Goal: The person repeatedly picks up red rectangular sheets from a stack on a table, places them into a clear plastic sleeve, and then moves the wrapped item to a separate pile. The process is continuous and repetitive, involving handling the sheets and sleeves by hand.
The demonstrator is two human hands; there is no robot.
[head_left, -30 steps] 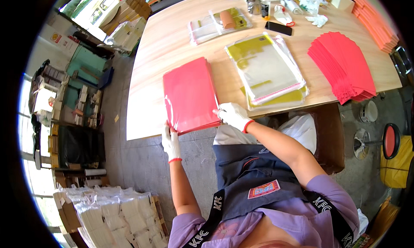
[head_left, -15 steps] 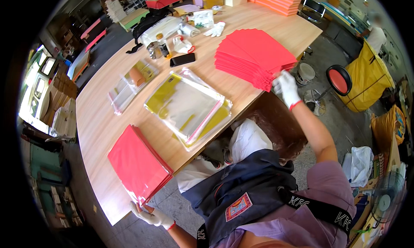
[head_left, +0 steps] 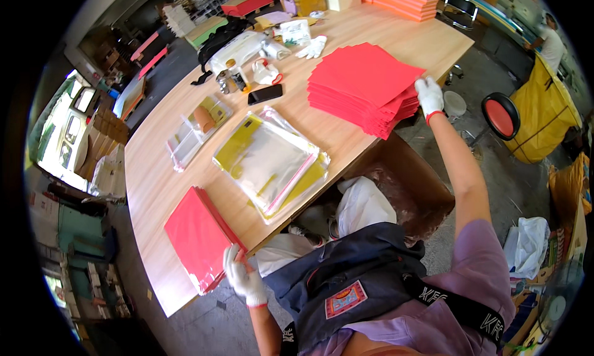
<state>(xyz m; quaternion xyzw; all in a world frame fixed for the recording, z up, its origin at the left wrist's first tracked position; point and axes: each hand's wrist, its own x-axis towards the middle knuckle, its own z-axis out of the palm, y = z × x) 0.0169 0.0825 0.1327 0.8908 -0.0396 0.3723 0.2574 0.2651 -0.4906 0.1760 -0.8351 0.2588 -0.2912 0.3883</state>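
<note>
My right hand, in a white glove with a red cuff, is at the right corner of a fanned stack of red sheets. Its fingers are closed on the corner of the top sheet. My left hand, gloved the same way, hovers at the table's near edge with its fingers apart, beside a pile of red sheets in clear plastic sleeves. Whether its fingertips touch that pile I cannot tell. Between the two red piles lie clear plastic bags with yellowish patches.
On the wooden table lie smaller clear bags under a brown roll, a black phone, a bottle and a spare glove. Below the edge stands a brown box. A round stool and another person are at right.
My left hand has moved right and up from the sleeved pile's lower corner to its right side. My right hand has risen along the red stack's edge, and the top sheet has shifted.
</note>
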